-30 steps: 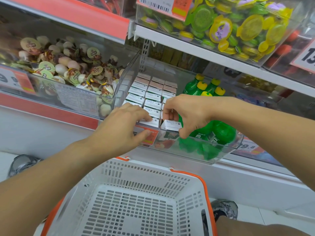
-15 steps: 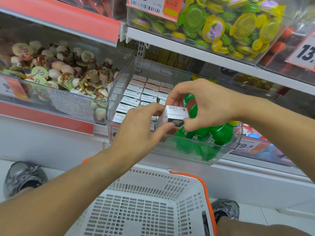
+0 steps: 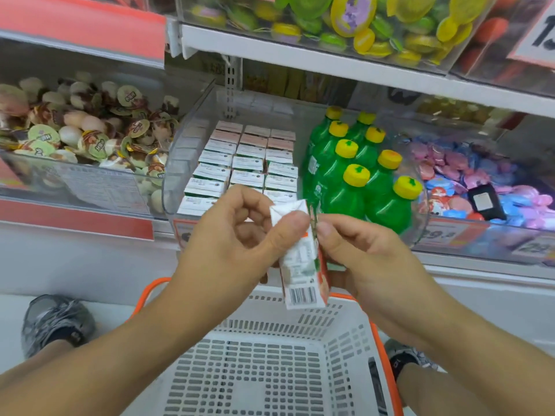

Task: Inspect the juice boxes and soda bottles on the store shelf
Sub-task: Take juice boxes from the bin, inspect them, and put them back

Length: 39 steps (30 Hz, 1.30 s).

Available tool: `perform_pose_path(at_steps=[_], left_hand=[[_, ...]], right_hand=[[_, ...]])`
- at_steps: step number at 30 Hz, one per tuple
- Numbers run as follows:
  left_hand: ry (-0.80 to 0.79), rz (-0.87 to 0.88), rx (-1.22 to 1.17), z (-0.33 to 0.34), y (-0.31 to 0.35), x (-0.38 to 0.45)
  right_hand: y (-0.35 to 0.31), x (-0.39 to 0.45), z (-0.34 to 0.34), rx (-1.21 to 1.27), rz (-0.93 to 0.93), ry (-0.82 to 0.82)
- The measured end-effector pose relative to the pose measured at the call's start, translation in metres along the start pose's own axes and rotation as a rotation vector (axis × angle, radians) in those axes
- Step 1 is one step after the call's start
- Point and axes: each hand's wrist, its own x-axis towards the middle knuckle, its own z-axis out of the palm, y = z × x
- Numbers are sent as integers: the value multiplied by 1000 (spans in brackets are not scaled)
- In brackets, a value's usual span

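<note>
- Both hands are holding one juice box [image 3: 300, 262] out in front of the shelf, above the far rim of the basket [image 3: 270, 298].
- Left hand [image 3: 231, 244] is pinching the box's upper part, thumb pressing on its white face, other fingers curling behind it.
- Right hand [image 3: 366, 259] is gripping the box's right edge, thumb up near the top corner, fingers wrapping round the back.
- The box is standing roughly upright, tilting a little, barcode showing at the bottom, red side panel facing the right hand.
- The rest of the juice boxes [image 3: 249, 163] are sitting in tight rows in the clear bin [image 3: 186, 163] just beyond the left hand, tops facing up.
- Green soda bottles [image 3: 357, 169] with yellow caps are standing upright in the same bin, just beyond the right hand, touching the box rows on their left.
- Jelly cups [image 3: 84, 136] are piling in a bin far to the left of the left hand.
- Pink and blue sweets [image 3: 486, 181] are lying in a bin out past the right hand.
- One shoe [image 3: 54, 322] is showing below the left forearm, another [image 3: 405, 355] under the right forearm.
</note>
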Motion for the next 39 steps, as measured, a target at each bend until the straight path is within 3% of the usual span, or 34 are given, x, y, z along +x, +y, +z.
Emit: perform_pose_path(at_steps=[6, 12, 22, 33, 39], left_hand=[[-142, 5, 144, 1, 5, -2], [-261, -48, 296, -3, -4, 1], [-176, -152, 169, 1, 1, 0], [-100, -120, 62, 1, 1, 1], [-81, -168, 4, 5, 1, -3]], right_hand=[[3, -6, 8, 103, 123, -82], [19, -11, 9, 16, 186, -70], [9, -9, -8, -155, 117, -337], [7, -10, -10, -137, 298, -258], [0, -10, -11, -120, 233, -203]])
